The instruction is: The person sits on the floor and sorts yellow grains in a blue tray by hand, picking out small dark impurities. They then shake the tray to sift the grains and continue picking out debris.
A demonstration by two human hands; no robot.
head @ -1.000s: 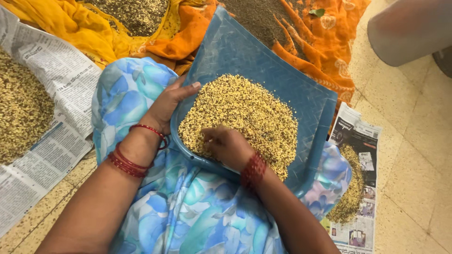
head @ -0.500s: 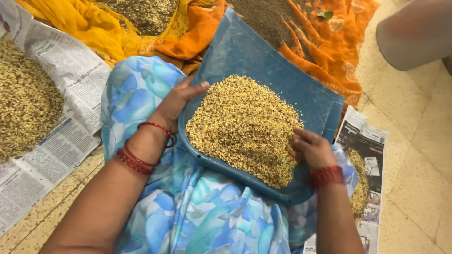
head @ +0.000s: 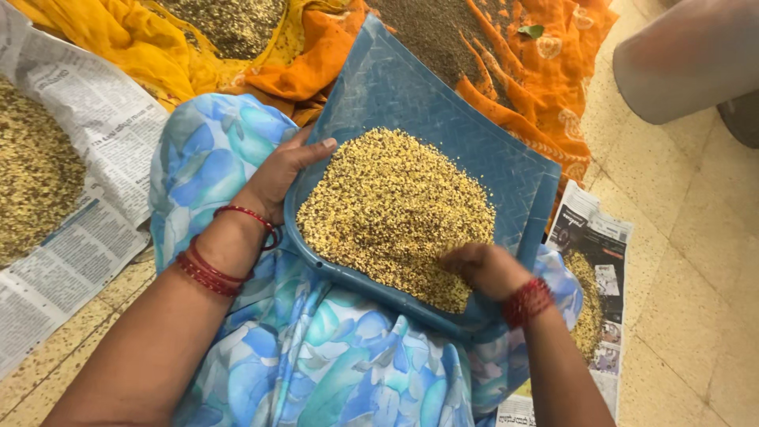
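The right hand (head: 484, 269) rests on the near edge of the grain heap (head: 395, 209), fingers curled down into the kernels; whether they pinch any is unclear. The left hand (head: 277, 178) grips the blue winnowing tray (head: 411, 87) rim, thumb over the edge. Beyond the fingers lies orange cloth (head: 545, 87).

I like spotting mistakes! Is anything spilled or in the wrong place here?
Nothing looks spilled. The grain sits heaped inside the blue tray, and the other piles lie on newspaper and orange cloth. One odd bit: a small green leaf lies on the dark grain at the top.
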